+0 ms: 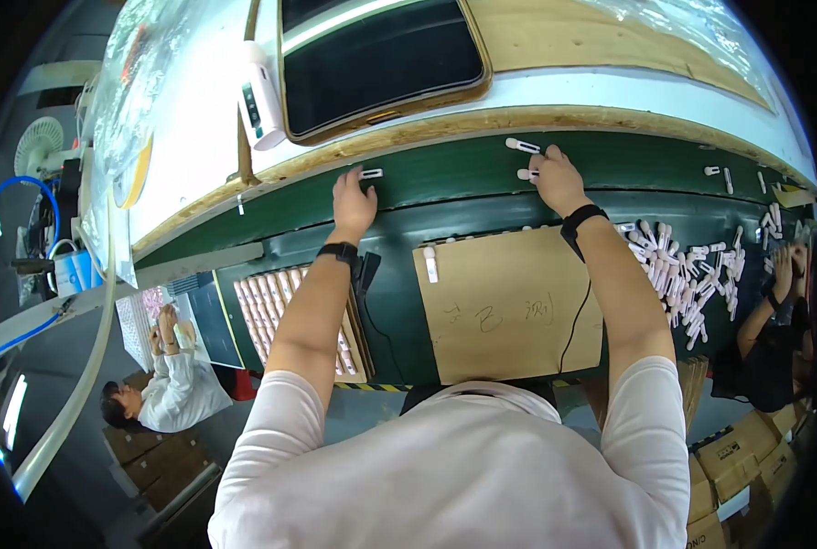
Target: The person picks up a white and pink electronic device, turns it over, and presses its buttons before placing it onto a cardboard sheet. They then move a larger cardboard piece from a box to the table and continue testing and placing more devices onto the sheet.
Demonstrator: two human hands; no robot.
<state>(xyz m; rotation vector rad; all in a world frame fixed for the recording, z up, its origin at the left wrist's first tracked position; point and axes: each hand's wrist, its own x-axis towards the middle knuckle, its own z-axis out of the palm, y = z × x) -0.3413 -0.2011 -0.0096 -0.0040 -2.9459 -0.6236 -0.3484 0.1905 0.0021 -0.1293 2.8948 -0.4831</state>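
Observation:
My left hand is at the far side of the green work surface. Its fingers close around the left end of a small white stick-shaped device with a dark window. Further right, my right hand pinches a similar pale pink-and-white device. Just beyond those fingertips lies another stick device, its right end close to my index finger. Both wrists wear black bands, and a cord hangs from each.
A brown cardboard sheet bears a single device. A filled tray sits left, a loose device pile right. Beyond the wooden ledge rest a dark-screened tablet and a white handheld. Co-workers sit at both sides.

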